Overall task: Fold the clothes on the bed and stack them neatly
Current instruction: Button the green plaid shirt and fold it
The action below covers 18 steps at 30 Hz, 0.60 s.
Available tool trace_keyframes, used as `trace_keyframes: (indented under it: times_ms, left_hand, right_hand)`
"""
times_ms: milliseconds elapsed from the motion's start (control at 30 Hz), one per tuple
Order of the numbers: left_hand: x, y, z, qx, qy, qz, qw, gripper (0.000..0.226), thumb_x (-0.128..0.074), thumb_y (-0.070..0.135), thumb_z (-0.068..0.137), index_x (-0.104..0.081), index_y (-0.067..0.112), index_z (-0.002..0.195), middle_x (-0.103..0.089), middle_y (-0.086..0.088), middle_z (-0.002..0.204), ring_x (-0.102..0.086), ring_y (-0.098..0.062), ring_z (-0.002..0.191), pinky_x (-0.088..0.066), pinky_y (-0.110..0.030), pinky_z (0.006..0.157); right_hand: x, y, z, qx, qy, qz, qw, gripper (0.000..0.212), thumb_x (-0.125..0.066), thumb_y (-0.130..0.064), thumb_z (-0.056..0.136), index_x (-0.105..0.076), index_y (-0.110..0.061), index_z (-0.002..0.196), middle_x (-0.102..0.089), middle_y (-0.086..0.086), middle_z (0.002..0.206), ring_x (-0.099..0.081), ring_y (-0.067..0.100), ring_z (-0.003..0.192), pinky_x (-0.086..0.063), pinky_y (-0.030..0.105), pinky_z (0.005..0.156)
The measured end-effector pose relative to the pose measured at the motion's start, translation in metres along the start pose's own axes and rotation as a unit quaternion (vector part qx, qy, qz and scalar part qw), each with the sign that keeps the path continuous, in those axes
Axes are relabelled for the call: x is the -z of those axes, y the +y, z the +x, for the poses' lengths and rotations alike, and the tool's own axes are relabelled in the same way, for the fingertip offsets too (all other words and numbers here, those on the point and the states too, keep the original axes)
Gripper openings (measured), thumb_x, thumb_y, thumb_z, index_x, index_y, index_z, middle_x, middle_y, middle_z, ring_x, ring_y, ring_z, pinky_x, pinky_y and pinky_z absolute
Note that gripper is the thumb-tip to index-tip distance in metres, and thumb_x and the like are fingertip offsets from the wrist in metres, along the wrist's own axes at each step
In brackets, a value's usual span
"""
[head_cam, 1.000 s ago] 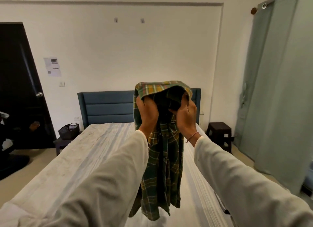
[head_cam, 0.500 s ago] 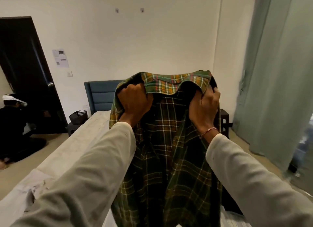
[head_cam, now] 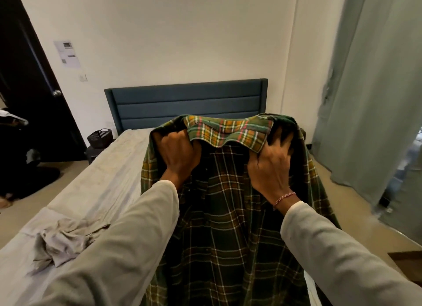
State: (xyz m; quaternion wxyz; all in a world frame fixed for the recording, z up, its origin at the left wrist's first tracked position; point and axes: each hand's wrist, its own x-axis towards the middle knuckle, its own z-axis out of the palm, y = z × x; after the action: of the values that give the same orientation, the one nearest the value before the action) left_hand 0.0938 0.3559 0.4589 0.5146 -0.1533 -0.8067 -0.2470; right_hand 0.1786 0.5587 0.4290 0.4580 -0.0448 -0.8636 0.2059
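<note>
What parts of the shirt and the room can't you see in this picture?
- Head view: the bottom of the plaid shirt is cut off by the lower edge.
- The fingertips of the left hand and right hand are tucked into the cloth.
- The bed behind the shirt is covered by it.
- The paper on the wall is too small to read.
- What kind of garment the crumpled grey one is: unclear.

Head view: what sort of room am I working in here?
Most likely a bedroom: a bed with a blue padded headboard, curtains on the right, and a door on the left. Both hands hold up a plaid shirt.
</note>
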Motion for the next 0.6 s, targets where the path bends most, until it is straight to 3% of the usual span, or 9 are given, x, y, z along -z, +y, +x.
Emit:
trace_keyframes:
  times_ms: [133,233,300,367,467,533,600]
  left_hand:
    - [-0.044,-0.008,-0.03,0.084,-0.081,0.064,0.991,0.057,-0.029,0.042,0.092,-0.062,0.011,0.059,-0.066,-0.017,0.061,-0.064,-0.036,0.057,-0.043,-0.044,0.082]
    - [-0.094,-0.012,-0.041,0.189,-0.244,0.14,0.941,0.055,-0.029,0.043,0.099,-0.069,0.006,0.09,-0.072,-0.019,0.096,-0.066,-0.039,0.094,-0.035,-0.045,0.099]
    - [-0.15,-0.024,-0.044,0.274,-0.297,0.091,0.91,0.053,-0.034,0.042,0.104,-0.067,0.001,0.109,-0.068,-0.021,0.116,-0.061,-0.04,0.111,-0.034,-0.046,0.105]
    - [-0.212,-0.042,-0.054,0.382,-0.35,-0.018,0.855,0.053,-0.037,0.039,0.105,-0.061,-0.003,0.125,-0.062,-0.024,0.131,-0.057,-0.041,0.121,-0.04,-0.046,0.105]
    - [-0.317,-0.081,-0.087,0.51,-0.437,-0.196,0.714,0.058,-0.042,0.047,0.102,-0.055,0.004,0.138,-0.062,-0.017,0.135,-0.063,-0.035,0.117,-0.055,-0.045,0.094]
    - [-0.359,-0.104,-0.127,0.525,-0.512,-0.264,0.627,0.055,-0.041,0.052,0.103,-0.052,0.013,0.141,-0.063,-0.008,0.135,-0.06,-0.029,0.121,-0.052,-0.042,0.093]
    - [-0.376,-0.117,-0.163,0.51,-0.569,-0.288,0.578,0.047,-0.04,0.05,0.105,-0.052,0.021,0.14,-0.061,-0.002,0.13,-0.055,-0.024,0.122,-0.044,-0.043,0.102]
  right_hand:
    - [-0.046,0.022,-0.009,-0.037,-0.071,-0.009,0.997,0.047,-0.038,-0.036,0.1,-0.053,-0.015,0.14,-0.041,0.024,0.152,-0.022,0.06,0.141,-0.028,0.076,0.107]
    - [-0.096,0.043,-0.001,-0.077,-0.149,-0.025,0.985,0.052,-0.034,-0.039,0.098,-0.052,-0.013,0.139,-0.039,0.026,0.15,-0.02,0.059,0.142,-0.023,0.076,0.109]
    - [-0.148,0.067,0.012,-0.104,-0.207,-0.046,0.972,0.054,-0.03,-0.042,0.101,-0.048,-0.011,0.142,-0.032,0.027,0.154,-0.015,0.055,0.145,-0.018,0.074,0.112]
    - [-0.204,0.097,0.02,-0.142,-0.279,-0.028,0.949,0.06,-0.029,-0.048,0.105,-0.042,-0.009,0.148,-0.023,0.026,0.159,-0.01,0.05,0.149,-0.015,0.072,0.115]
    - [-0.301,0.159,0.028,-0.186,-0.381,0.002,0.906,0.083,-0.023,-0.07,0.097,-0.033,-0.011,0.154,-0.027,0.026,0.159,-0.022,0.046,0.147,-0.023,0.063,0.118]
    - [-0.344,0.195,0.018,-0.194,-0.464,0.006,0.864,0.079,-0.032,-0.065,0.1,-0.037,-0.005,0.15,-0.04,0.027,0.152,-0.038,0.045,0.139,-0.034,0.052,0.115]
    - [-0.376,0.227,0.002,-0.188,-0.515,-0.004,0.836,0.064,-0.038,-0.05,0.105,-0.041,0.0,0.145,-0.048,0.028,0.146,-0.049,0.044,0.131,-0.041,0.046,0.108]
